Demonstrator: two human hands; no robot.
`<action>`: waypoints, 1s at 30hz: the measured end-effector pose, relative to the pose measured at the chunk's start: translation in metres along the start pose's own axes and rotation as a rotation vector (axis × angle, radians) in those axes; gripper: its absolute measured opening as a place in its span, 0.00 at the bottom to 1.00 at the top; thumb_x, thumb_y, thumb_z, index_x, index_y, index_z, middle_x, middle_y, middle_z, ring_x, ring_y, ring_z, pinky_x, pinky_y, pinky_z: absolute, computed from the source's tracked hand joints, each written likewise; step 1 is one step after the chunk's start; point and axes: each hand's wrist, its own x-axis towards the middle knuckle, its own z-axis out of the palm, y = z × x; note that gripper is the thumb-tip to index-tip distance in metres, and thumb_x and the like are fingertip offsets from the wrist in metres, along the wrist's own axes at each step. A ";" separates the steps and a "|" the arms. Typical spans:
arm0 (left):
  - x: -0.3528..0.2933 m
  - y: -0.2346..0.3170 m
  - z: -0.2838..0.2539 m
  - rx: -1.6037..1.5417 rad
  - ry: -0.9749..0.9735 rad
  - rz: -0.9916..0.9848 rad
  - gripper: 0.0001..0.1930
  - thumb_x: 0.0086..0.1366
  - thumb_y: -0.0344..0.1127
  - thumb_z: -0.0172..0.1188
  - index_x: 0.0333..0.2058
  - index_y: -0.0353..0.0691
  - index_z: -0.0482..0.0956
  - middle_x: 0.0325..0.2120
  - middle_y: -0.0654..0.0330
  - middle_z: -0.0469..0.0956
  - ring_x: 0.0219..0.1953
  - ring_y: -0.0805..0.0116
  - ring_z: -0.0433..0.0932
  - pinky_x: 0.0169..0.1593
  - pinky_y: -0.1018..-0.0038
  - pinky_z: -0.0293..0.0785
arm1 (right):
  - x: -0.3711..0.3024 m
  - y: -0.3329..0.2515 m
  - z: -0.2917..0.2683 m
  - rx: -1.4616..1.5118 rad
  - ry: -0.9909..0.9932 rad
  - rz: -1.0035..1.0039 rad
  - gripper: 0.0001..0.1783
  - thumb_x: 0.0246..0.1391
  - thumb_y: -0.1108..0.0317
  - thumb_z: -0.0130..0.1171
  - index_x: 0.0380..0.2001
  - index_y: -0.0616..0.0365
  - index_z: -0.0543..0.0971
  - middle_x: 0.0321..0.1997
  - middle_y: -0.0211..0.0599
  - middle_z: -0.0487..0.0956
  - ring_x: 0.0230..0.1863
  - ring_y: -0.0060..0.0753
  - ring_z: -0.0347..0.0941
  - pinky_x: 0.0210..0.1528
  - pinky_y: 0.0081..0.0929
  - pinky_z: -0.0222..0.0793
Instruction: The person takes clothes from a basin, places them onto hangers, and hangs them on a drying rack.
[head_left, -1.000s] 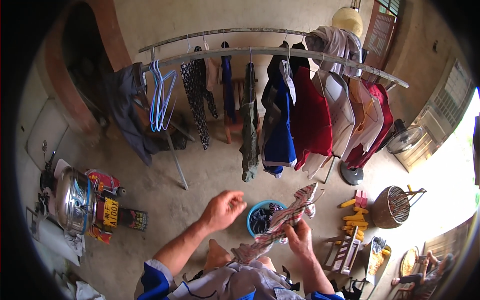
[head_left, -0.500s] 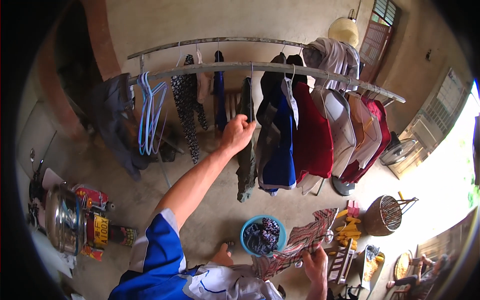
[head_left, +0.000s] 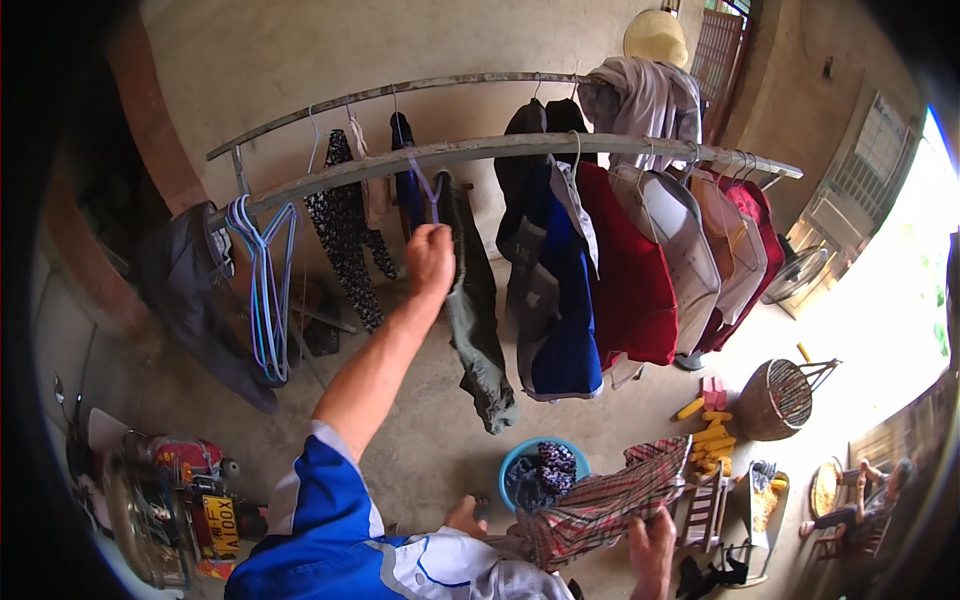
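My left hand (head_left: 431,264) is raised to the front rail of the clothes rack, closed around the lower part of a purple hanger (head_left: 428,190). Dark green trousers (head_left: 480,340) dangle from that hanger beside my fist. Low on the right, my right hand (head_left: 652,545) pinches the edge of a red-and-grey plaid garment (head_left: 600,505), which spreads out in front of my body. Behind the plaid cloth stands a blue basin (head_left: 582,462) with dark, patterned laundry (head_left: 540,474) in it.
Several bare blue hangers (head_left: 262,300) hang at the left of the metal rail (head_left: 350,175). A blue-and-grey jacket (head_left: 560,320) and a red garment (head_left: 630,270) hang to the right. A motorcycle (head_left: 160,500) is at lower left; corn cobs (head_left: 712,440), a basket (head_left: 775,400) and a seated person are right.
My left hand has slid leftward along the rail with the purple hanger and green trousers. My right hand still grips the plaid garment. The view has shifted slightly.
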 end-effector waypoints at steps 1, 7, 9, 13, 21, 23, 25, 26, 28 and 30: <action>-0.004 0.017 -0.016 -0.071 -0.017 -0.064 0.05 0.62 0.35 0.60 0.31 0.42 0.77 0.17 0.70 0.67 0.14 0.81 0.63 0.16 0.82 0.57 | 0.004 -0.001 -0.004 0.005 0.021 0.025 0.12 0.53 0.80 0.52 0.41 0.64 0.75 0.32 0.27 0.76 0.31 0.16 0.68 0.34 0.17 0.65; -0.005 0.050 -0.110 -0.083 0.069 -0.240 0.04 0.63 0.36 0.60 0.31 0.44 0.77 0.16 0.71 0.68 0.10 0.82 0.60 0.12 0.81 0.52 | 0.042 -0.036 -0.032 -0.043 0.119 -0.091 0.09 0.53 0.79 0.52 0.38 0.64 0.75 0.30 0.28 0.78 0.29 0.16 0.69 0.33 0.18 0.67; -0.010 0.063 -0.118 -0.077 0.048 -0.262 0.04 0.63 0.34 0.60 0.32 0.40 0.77 0.16 0.70 0.68 0.14 0.82 0.63 0.16 0.83 0.56 | 0.055 -0.029 -0.037 -0.088 0.120 -0.090 0.08 0.52 0.80 0.51 0.37 0.62 0.75 0.29 0.28 0.77 0.28 0.16 0.69 0.31 0.18 0.66; -0.014 0.080 -0.128 0.012 -0.016 -0.286 0.07 0.66 0.35 0.58 0.36 0.38 0.76 0.18 0.69 0.69 0.15 0.82 0.64 0.17 0.82 0.59 | 0.070 -0.019 -0.016 -0.113 -0.103 -0.026 0.04 0.52 0.77 0.55 0.32 0.61 0.75 0.24 0.24 0.73 0.23 0.14 0.64 0.25 0.19 0.62; -0.020 0.074 -0.147 0.271 -0.196 -0.207 0.12 0.66 0.33 0.56 0.46 0.34 0.74 0.22 0.67 0.72 0.19 0.82 0.67 0.22 0.81 0.65 | 0.060 -0.064 0.009 -0.525 -0.476 0.014 0.13 0.50 0.69 0.59 0.40 0.62 0.77 0.25 0.43 0.80 0.24 0.31 0.75 0.31 0.31 0.71; -0.021 0.077 -0.148 0.223 -0.157 -0.195 0.11 0.68 0.33 0.55 0.46 0.35 0.75 0.21 0.67 0.72 0.19 0.82 0.67 0.22 0.82 0.64 | 0.059 -0.059 0.009 -0.532 -0.564 -0.113 0.14 0.49 0.68 0.59 0.40 0.63 0.77 0.27 0.50 0.79 0.27 0.43 0.77 0.34 0.35 0.73; -0.020 0.074 -0.152 0.230 -0.143 -0.184 0.10 0.69 0.34 0.54 0.44 0.35 0.75 0.21 0.67 0.72 0.18 0.82 0.67 0.21 0.82 0.64 | 0.060 -0.065 0.015 -0.573 -0.608 -0.062 0.15 0.49 0.67 0.59 0.41 0.62 0.77 0.27 0.53 0.78 0.28 0.51 0.76 0.35 0.37 0.73; -0.019 0.074 -0.155 0.223 -0.141 -0.185 0.10 0.69 0.34 0.54 0.44 0.35 0.75 0.21 0.67 0.72 0.18 0.82 0.67 0.21 0.82 0.64 | 0.060 -0.075 0.021 -0.601 -0.652 -0.055 0.16 0.49 0.66 0.58 0.41 0.61 0.77 0.27 0.53 0.78 0.30 0.53 0.77 0.36 0.38 0.73; -0.018 0.074 -0.160 0.222 -0.131 -0.197 0.10 0.69 0.34 0.54 0.44 0.35 0.75 0.21 0.66 0.72 0.18 0.81 0.68 0.22 0.82 0.65 | 0.064 -0.076 0.028 -0.629 -0.738 -0.053 0.17 0.50 0.62 0.57 0.42 0.59 0.76 0.28 0.53 0.79 0.32 0.57 0.77 0.36 0.41 0.73; -0.019 0.077 -0.157 0.206 -0.126 -0.202 0.10 0.69 0.33 0.54 0.44 0.35 0.75 0.21 0.66 0.73 0.18 0.81 0.68 0.22 0.81 0.65 | 0.067 -0.059 0.034 -0.672 -0.790 -0.077 0.16 0.49 0.63 0.59 0.41 0.58 0.77 0.26 0.51 0.79 0.29 0.50 0.77 0.34 0.39 0.72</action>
